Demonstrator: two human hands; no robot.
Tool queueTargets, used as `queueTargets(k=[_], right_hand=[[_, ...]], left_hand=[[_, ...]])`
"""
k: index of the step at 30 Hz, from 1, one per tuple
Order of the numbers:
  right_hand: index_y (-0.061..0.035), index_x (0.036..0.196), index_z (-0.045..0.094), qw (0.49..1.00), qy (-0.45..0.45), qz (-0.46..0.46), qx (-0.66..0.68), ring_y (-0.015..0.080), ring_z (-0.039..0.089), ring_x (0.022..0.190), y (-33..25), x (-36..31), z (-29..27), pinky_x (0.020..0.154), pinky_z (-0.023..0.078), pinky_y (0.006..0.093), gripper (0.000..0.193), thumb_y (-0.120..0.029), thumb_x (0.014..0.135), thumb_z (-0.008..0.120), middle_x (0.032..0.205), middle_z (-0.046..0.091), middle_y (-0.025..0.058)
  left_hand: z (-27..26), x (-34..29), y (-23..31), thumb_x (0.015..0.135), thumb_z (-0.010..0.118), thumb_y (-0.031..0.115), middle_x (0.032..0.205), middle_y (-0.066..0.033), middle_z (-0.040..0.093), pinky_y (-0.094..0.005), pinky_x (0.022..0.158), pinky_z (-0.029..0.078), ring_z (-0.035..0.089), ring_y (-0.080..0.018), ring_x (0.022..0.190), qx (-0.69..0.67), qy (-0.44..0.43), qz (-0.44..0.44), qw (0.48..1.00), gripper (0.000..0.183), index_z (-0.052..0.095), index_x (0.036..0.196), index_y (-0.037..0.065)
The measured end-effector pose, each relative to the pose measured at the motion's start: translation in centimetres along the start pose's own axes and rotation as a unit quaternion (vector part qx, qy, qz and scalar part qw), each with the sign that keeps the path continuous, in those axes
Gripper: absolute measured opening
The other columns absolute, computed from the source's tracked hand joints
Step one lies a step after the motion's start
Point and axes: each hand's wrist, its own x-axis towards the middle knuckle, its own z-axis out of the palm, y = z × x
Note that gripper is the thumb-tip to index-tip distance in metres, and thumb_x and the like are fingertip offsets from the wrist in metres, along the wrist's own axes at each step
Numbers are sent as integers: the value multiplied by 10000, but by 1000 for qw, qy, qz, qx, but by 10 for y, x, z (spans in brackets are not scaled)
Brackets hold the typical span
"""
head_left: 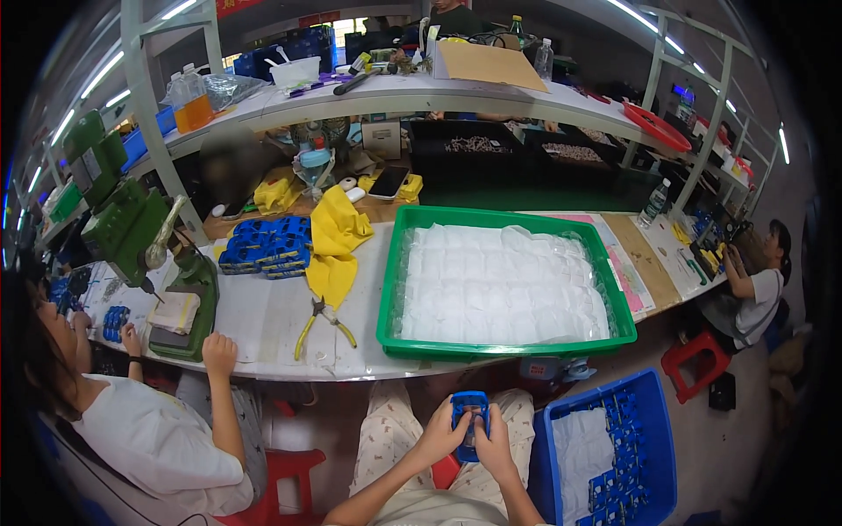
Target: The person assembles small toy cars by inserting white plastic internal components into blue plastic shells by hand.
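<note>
Above my lap, a small blue plastic piece with rounded corners (470, 401) is held upright between both hands. My left hand (443, 433) grips its left side and my right hand (496, 445) its right side. Both thumbs press on its front face, where a darker, partly clear area shows between them. The fingers behind it are hidden. On the bench ahead stands a green tray (509, 349), holding rows of pieces under white wrapping (500, 285). To my right, a blue crate (671, 456) holds similar blue pieces (627, 447) and white sheets.
Yellow-handled pliers (323, 326), a yellow cloth (335, 237) and stacked blue packs (266, 246) lie on the bench. A green bench press (180, 289) stands left, beside a person in a white shirt (149, 430). Another person (759, 298) sits far right near a red stool (693, 366).
</note>
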Motion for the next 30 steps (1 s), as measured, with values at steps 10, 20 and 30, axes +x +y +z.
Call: queueTargets(k=[10, 20, 30], right_hand=[[0, 850, 448, 999, 33, -37, -3, 196, 557, 713, 3, 2, 5, 646, 422, 310, 36, -36, 845, 445, 752, 563, 148], [-6, 866, 446, 999, 8, -33, 12, 141, 538, 713, 6, 4, 7, 657, 429, 284, 33, -9, 833, 443, 760, 559, 114], [10, 1115, 471, 991, -107, 6, 82, 117, 542, 839, 30, -5, 5, 780, 428, 259, 323, 56, 803, 400, 931, 576, 75]], left_hand=[[2, 0, 3, 807, 524, 26, 896, -106, 541, -294, 782, 410, 547, -222, 865, -45, 30, 14, 998, 110, 544, 909, -11], [2, 0, 1, 808, 514, 23, 843, -120, 527, -305, 722, 425, 556, -237, 808, 16, 61, 49, 997, 95, 516, 894, -18], [-3, -4, -8, 816, 507, 31, 811, -134, 502, -313, 676, 415, 528, -256, 747, 26, 109, 37, 993, 103, 470, 896, -21]])
